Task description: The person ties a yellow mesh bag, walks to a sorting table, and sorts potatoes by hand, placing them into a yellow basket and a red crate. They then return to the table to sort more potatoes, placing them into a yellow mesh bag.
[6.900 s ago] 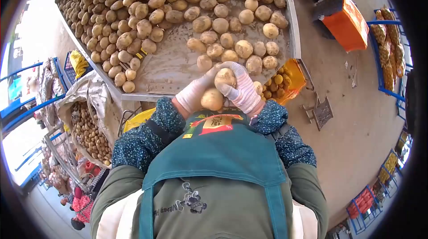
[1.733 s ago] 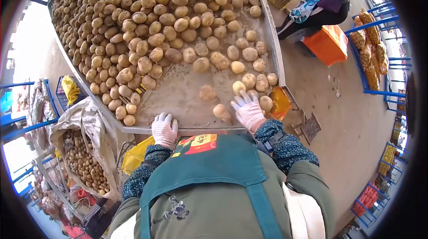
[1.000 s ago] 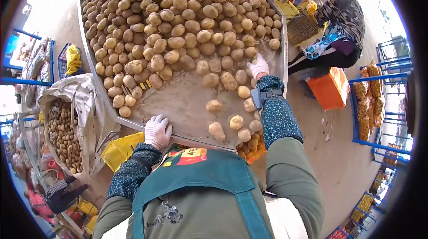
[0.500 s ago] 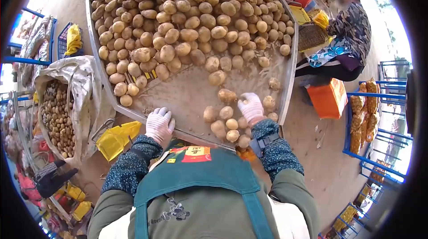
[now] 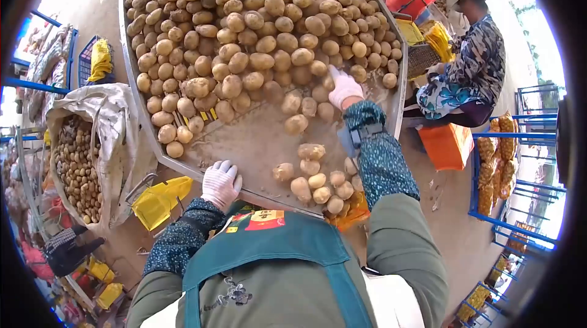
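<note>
My right hand [image 5: 345,90], in a white-and-pink glove, reaches over the near edge of the potato heap [image 5: 263,40]. Its fingers are stretched out among the potatoes and touch them; no potato shows lifted in it. My left hand [image 5: 221,183], gloved alike, lies on the metal rim [image 5: 263,198] at the front of the sorting table [image 5: 244,138], fingers extended and holding nothing. Between my arms, close to the front edge, sits a small group of potatoes [image 5: 319,181]. A few others [image 5: 296,124] lie between that group and the heap.
To the left stand a white sack of small potatoes [image 5: 78,163] and a yellow bag [image 5: 160,198] on a frame. An orange bag [image 5: 353,208] hangs below the front edge. At right, a seated person [image 5: 471,52] works beside an orange crate [image 5: 447,146] and yellow bags [image 5: 437,40].
My right hand has moved forward from the front group of potatoes to the heap's edge. A few front potatoes have shifted toward me. My left hand stays on the rim.
</note>
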A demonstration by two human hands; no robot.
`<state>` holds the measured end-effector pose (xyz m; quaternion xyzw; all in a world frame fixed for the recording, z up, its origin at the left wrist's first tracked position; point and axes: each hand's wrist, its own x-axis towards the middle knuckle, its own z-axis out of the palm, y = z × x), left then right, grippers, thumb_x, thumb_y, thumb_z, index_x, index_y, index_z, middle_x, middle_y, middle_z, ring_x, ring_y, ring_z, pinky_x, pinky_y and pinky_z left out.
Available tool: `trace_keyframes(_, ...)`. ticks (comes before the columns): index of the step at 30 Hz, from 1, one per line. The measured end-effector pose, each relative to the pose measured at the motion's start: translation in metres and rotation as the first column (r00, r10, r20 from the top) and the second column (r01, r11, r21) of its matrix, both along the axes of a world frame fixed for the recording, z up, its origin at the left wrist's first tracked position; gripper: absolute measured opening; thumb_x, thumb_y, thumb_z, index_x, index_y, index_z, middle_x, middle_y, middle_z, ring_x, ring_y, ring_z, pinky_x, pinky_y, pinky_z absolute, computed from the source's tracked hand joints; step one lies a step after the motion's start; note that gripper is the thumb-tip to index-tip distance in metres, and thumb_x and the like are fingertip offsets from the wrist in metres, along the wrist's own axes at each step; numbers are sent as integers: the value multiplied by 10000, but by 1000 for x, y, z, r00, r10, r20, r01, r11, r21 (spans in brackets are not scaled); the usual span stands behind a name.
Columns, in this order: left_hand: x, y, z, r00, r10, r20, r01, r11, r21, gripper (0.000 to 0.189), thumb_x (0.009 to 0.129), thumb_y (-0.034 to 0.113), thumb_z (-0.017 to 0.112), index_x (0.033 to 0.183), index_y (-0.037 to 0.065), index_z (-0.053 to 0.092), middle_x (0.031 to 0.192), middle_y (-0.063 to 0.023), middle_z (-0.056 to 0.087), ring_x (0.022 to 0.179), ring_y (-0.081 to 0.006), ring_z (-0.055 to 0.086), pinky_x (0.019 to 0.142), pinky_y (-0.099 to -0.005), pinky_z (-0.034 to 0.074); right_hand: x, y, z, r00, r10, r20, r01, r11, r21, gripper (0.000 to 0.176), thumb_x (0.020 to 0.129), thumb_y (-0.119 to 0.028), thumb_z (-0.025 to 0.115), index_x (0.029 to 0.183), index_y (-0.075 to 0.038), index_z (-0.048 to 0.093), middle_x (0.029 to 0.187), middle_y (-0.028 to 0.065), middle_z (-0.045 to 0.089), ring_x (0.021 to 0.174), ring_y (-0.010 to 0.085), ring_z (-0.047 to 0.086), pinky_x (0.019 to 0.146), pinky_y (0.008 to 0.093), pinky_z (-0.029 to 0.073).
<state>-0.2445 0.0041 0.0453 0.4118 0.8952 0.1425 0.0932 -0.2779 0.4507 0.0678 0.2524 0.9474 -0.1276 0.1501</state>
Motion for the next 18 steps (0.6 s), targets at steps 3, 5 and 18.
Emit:
trace_keyframes(3, 0, -1, 1, 1000, -23, 12, 23, 1000, -7, 185, 840, 249, 663, 911, 80, 639, 983, -119, 613, 973, -330, 603, 838, -469, 500, 44, -24, -6, 948, 221, 230, -236, 971, 41, 830, 805, -92, 708, 1557, -242, 392, 1618, 214, 325, 1341, 441, 508, 1085, 490, 489)
trace_keyframes(5, -1, -2, 2, 999, -33, 10, 33, 999, -7, 183, 842, 248, 660, 909, 80, 637, 985, -121, 612, 975, -331, 602, 839, -468, 500, 78, -41, -1, 933, 256, 254, -254, 966, -39, 903, 762, -74, 758, 1565, -250, 384, 1651, 257, 225, 1333, 432, 515, 1067, 488, 506)
trace_keyframes(18, -2, -2, -2, 999, -47, 16, 47, 999, -1, 175, 839, 236, 655, 888, 69, 645, 987, -130, 619, 953, -334, 612, 819, -461, 508, 98, -57, -17, 980, 194, -49, -200, 959, -201, 485, 915, -311, 657, 1353, -110, 606, 1396, 188, 587, 1230, 374, 600, 1044, 443, 494)
